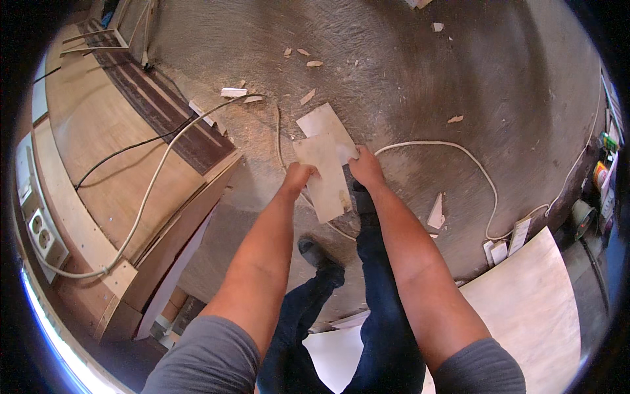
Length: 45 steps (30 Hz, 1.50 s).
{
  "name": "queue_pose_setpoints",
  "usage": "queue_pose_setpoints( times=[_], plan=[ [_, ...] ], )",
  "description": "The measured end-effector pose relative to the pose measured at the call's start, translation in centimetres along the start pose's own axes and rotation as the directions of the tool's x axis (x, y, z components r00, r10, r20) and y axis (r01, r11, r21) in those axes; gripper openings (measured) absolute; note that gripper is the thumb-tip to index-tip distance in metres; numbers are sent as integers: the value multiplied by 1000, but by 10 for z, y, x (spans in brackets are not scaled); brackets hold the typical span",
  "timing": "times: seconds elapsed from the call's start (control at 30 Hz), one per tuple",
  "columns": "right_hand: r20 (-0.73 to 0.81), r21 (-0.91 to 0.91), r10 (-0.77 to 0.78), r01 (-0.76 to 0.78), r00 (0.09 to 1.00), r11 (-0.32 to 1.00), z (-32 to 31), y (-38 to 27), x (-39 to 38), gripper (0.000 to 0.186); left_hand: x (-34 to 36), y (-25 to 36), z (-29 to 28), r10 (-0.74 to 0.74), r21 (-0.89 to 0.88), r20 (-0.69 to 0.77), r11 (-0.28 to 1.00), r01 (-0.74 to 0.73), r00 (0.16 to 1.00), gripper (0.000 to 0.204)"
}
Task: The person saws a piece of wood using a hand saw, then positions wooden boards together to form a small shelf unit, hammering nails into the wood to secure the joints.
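Observation:
Two pale, thin board pieces overlap in front of me above the floor. My left hand (301, 177) is closed on the left edge of the nearer board piece (328, 187), which has a brownish stain near its lower corner. The farther board piece (321, 120) lies partly behind it, tilted the other way. At that piece's right corner, my right hand (366, 165) pinches the edge. The fingertips of both hands are partly hidden by the boards.
A wooden worktable (108, 157) at left carries a socket strip (43, 230). A white cable (157, 172) runs off it across the floor (400, 79). Wood scraps (437, 211) are scattered about. A large pale sheet (525, 302) lies at lower right, beside a lamp-like thing (581, 215).

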State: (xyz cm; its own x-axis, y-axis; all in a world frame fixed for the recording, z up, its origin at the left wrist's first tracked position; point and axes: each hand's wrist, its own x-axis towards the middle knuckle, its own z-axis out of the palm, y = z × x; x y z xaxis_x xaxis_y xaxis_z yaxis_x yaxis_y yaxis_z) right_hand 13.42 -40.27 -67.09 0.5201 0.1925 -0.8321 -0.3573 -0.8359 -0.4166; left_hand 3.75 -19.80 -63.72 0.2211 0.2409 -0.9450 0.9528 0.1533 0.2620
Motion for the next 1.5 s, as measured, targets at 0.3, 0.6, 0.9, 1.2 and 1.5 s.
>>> queue_pose_setpoints(
  times=[0.3, 0.6, 0.9, 1.2, 1.5],
  plan=[
    [-174, 206, 24, 12, 984, 978, 32, 10, 13, 39, 19, -4, 39, 2, -265, -47, 964, -14, 999, 18],
    [-32, 324, 104, -88, 994, 942, -4, -3, -21, 37, -47, 3, 32, -20, -309, -82, 951, -7, 996, 14],
    [121, 716, -8, -82, 993, 693, -105, -1, -162, 56, -221, 71, 56, 1, -232, -55, 973, -14, 998, 34],
    [-80, 736, -100, 127, 992, 665, -232, -84, -369, 61, -414, 103, 43, 294, -363, -121, 876, -318, 948, 34],
    [-117, 680, -371, 347, 921, 646, -243, -210, -558, 57, -608, 73, -61, 549, -570, -179, 619, -541, 816, 23]
  ],
)
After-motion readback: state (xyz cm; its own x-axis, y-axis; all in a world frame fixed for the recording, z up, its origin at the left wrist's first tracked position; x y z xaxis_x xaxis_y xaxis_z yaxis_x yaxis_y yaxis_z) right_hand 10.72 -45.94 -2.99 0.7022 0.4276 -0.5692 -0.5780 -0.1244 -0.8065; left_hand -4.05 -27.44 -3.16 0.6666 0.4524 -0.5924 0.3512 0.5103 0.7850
